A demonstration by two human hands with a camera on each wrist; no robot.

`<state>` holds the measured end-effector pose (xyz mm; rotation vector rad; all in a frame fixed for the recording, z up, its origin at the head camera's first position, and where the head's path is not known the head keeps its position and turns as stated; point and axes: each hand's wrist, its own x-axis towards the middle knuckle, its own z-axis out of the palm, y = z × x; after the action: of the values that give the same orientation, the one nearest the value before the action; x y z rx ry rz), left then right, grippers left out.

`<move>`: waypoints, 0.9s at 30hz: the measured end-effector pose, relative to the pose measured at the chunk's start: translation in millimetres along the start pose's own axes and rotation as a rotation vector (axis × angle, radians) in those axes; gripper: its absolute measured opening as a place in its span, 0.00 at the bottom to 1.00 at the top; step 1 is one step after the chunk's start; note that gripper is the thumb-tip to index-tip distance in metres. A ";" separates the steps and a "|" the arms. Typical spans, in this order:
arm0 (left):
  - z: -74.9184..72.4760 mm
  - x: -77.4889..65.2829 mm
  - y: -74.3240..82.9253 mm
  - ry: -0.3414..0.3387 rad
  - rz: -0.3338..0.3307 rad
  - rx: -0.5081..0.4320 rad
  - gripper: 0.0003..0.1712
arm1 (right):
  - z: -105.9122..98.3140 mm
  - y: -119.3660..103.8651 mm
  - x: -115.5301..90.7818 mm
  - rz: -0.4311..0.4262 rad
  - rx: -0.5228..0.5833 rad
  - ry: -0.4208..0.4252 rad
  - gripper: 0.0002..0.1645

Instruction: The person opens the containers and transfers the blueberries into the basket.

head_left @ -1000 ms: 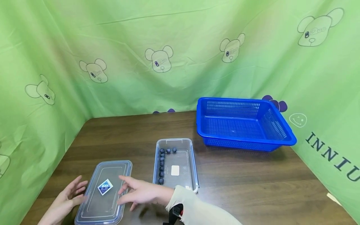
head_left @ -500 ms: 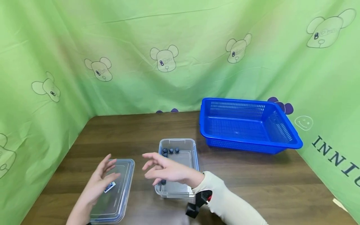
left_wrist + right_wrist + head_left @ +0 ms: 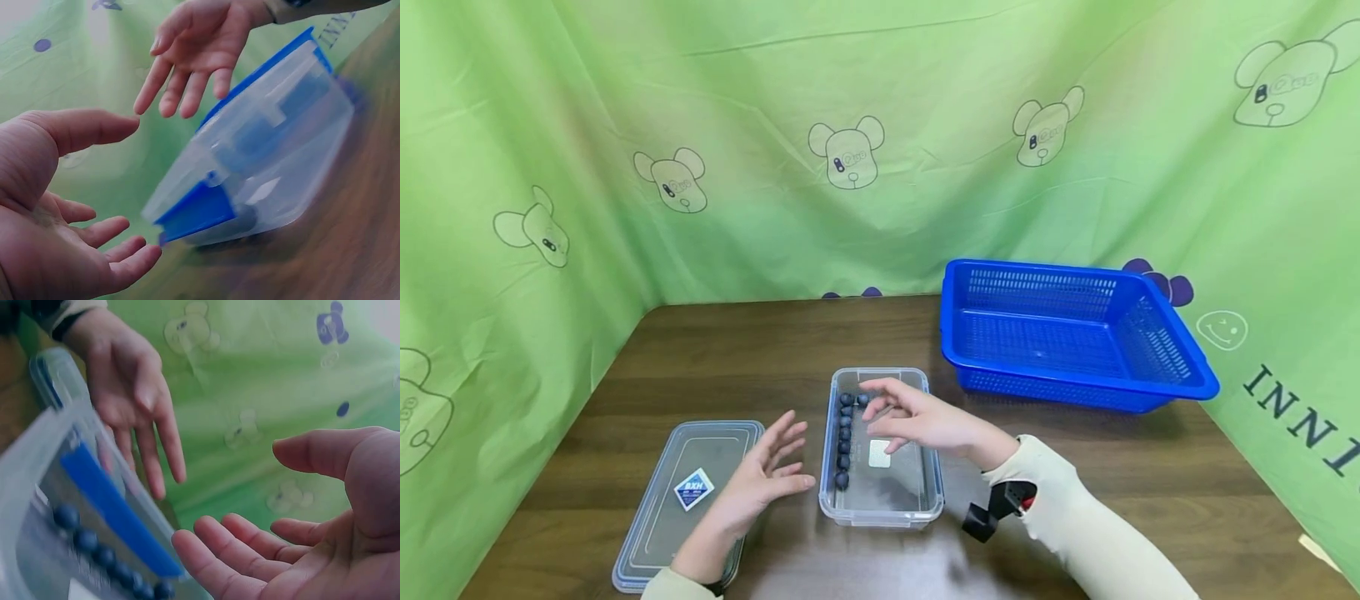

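Note:
A clear plastic food container (image 3: 887, 500) stands uncovered mid-table, with a row of blueberries (image 3: 844, 447) along its left side and another at the back. Above its right half hovers my right hand (image 3: 925, 423), fingers spread and holding nothing. My left hand (image 3: 760, 479) is in the air between this container and a lidded one (image 3: 658, 521), its fingers apart and nothing in them. That second container, left on the table, bears a blue and white diamond label (image 3: 693, 489). In the right wrist view the blueberries (image 3: 103, 556) line up beside a blue clip (image 3: 119, 509).
A blue plastic basket (image 3: 1037, 342) sits at the back right of the brown wooden table (image 3: 1075, 492). A green curtain (image 3: 760, 233) with cartoon bear heads hangs behind and along both sides.
Both hands have moved right and away from the lidded container, the right hand to over the uncovered one. The view has shifted slightly left; the containers keep their places.

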<state>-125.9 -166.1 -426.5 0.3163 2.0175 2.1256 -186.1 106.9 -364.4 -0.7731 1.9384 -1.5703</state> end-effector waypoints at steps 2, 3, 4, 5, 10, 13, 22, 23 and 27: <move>4.1 0.5 -3.2 -0.048 -0.003 -0.026 0.58 | -7.7 3.2 -3.0 0.005 -0.023 0.022 0.35; 5.9 0.7 -4.9 -0.069 -0.005 -0.034 0.59 | -11.2 4.8 -4.4 0.011 -0.027 0.034 0.35; 7.4 1.0 -6.4 -0.088 -0.010 -0.044 0.60 | -14.4 6.3 -5.7 0.019 -0.030 0.046 0.34; 9.0 1.1 -7.7 -0.104 -0.015 -0.054 0.61 | -17.3 7.8 -6.7 0.026 -0.030 0.056 0.34; 14.1 0.9 -12.2 -0.135 -0.032 -0.078 0.63 | -27.3 13.0 -8.8 0.066 -0.031 0.074 0.35; 15.0 0.6 -13.6 -0.134 -0.026 -0.086 0.63 | -30.2 14.1 -7.7 0.088 -0.043 0.078 0.36; 13.3 2.1 -18.3 -0.145 -0.050 -0.075 0.64 | -32.7 16.5 7.9 0.135 -0.063 0.091 0.35; 13.1 2.2 -18.8 -0.148 -0.056 -0.074 0.64 | -32.9 17.1 10.8 0.143 -0.055 0.091 0.35; 12.9 2.5 -20.1 -0.155 -0.070 -0.067 0.64 | -34.2 19.1 23.6 0.190 -0.033 0.089 0.34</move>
<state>-124.8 -151.9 -445.9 0.3813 1.8406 2.0534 -228.8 116.4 -377.6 -0.5226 2.0406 -1.4836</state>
